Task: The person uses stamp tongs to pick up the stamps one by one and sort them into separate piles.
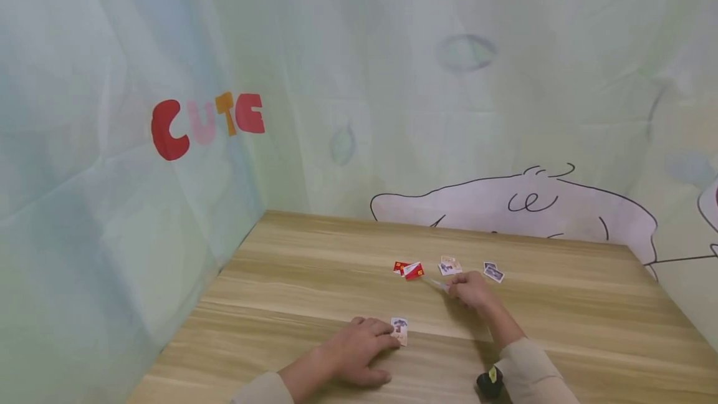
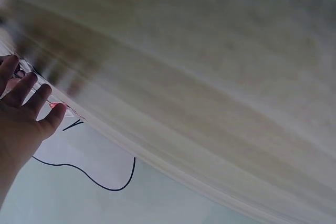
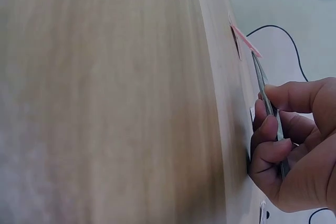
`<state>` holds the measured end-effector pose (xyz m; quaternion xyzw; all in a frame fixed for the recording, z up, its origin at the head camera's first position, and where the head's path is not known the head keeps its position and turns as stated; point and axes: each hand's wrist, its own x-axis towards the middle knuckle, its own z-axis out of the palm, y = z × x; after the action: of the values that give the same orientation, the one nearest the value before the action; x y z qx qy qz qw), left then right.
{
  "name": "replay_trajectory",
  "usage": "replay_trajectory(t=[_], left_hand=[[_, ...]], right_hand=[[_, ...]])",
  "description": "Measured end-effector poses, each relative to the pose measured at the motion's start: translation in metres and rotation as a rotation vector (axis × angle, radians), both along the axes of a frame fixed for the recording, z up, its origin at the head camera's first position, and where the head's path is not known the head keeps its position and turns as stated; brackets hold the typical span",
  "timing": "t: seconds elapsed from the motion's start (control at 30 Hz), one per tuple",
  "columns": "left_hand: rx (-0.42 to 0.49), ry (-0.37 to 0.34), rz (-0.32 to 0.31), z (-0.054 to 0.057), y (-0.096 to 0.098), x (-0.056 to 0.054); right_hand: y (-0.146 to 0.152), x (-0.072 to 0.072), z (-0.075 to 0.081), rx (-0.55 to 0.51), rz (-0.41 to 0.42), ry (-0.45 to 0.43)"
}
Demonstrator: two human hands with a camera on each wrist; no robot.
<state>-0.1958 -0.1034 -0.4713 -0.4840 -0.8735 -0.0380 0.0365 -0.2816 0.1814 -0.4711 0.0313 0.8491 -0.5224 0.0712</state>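
Note:
My right hand (image 1: 473,292) pinches a pair of metal tweezers (image 3: 264,80) between thumb and fingers. At the tweezer tips is a red stamp-like paper (image 1: 414,271), tilted up in the right wrist view over another red paper (image 1: 399,267). Palm down near the front, my left hand (image 1: 359,351) lies with fingers extended and spread. Its fingertips are at the edge of a small pale stamp-like paper (image 1: 399,328) with a printed picture. In the left wrist view the left hand (image 2: 23,111) shows at the left edge, fingers apart.
Right of the red papers lie overlapping pale printed papers (image 1: 450,266), then small grey ones (image 1: 493,272). A black object with a yellow-green mark (image 1: 490,383) is at the right sleeve. Printed curtains (image 1: 359,111) stand behind and left of the wooden table (image 1: 269,285).

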Motion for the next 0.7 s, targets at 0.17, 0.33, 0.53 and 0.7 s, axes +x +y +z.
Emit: replay_trajectory(t=[0.17, 0.33, 0.53, 0.7], left_hand=[[0.014, 0.033, -0.015, -0.0002, -0.0005, -0.0004], [0.017, 0.025, -0.015, 0.0007, -0.0009, -0.0006], [0.016, 0.007, -0.012, 0.0008, -0.0011, -0.0008], [0.014, 0.000, -0.006, 0.0005, -0.0009, -0.0009]], right_hand=[[-0.0011, -0.0002, 0.0002, -0.003, -0.008, 0.009], [-0.0002, 0.0017, 0.0022, 0.021, -0.016, 0.030], [0.0013, 0.0049, 0.0060, 0.043, -0.002, 0.063], [0.0033, 0.0080, 0.0089, 0.057, 0.022, 0.091]])
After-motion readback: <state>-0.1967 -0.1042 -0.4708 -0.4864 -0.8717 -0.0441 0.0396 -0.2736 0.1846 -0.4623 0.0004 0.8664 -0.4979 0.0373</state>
